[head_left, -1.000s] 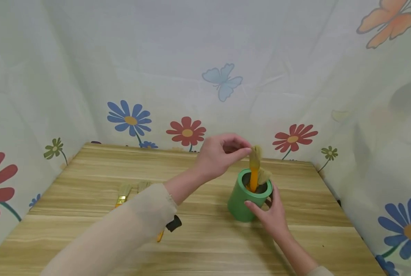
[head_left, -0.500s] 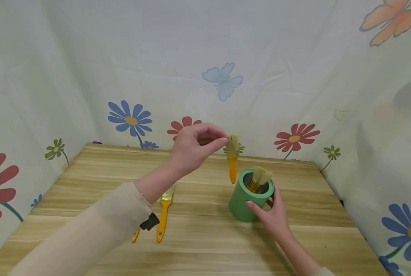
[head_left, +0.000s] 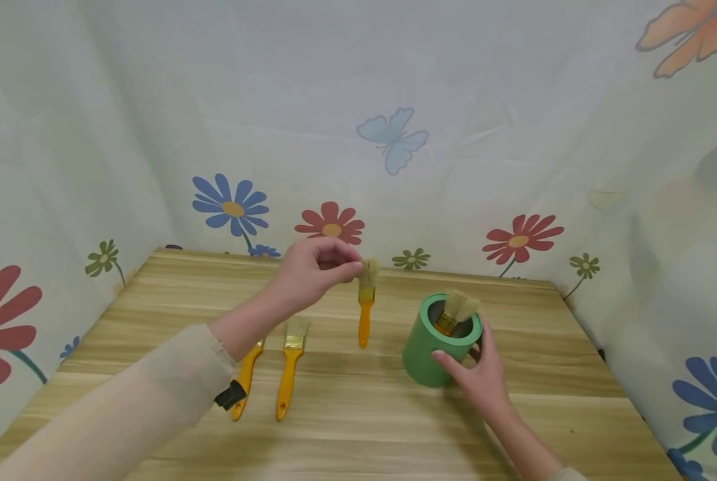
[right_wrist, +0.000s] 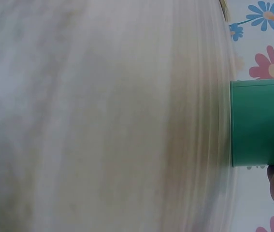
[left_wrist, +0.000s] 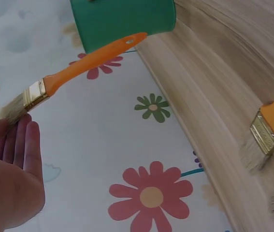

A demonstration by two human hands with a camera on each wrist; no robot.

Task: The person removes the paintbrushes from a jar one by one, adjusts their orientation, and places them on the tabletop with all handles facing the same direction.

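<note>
My left hand (head_left: 310,277) pinches a paintbrush (head_left: 365,307) by its pale bristles, above the table and left of the green can. Its orange handle hangs downward. In the left wrist view, thumb and fingertips meet at the bristles of this paintbrush (left_wrist: 69,75). My right hand (head_left: 481,377) holds the green cylindrical can (head_left: 427,357) from its right side, thumb at the front and the other fingers partly hidden behind. Another paintbrush (head_left: 456,308) stands in the can, bristles up and leaning right. The can (right_wrist: 262,123) also shows at the right edge of the right wrist view.
Two more paintbrushes with orange handles lie on the wooden table (head_left: 358,427): one paintbrush (head_left: 287,377) in plain sight, the other paintbrush (head_left: 246,377) partly behind the left forearm. A flowered cloth (head_left: 298,120) hangs behind the table.
My left hand has drawn the paintbrush up out of the can, then moved it left and somewhat lower. The right hand keeps its hold on the can.
</note>
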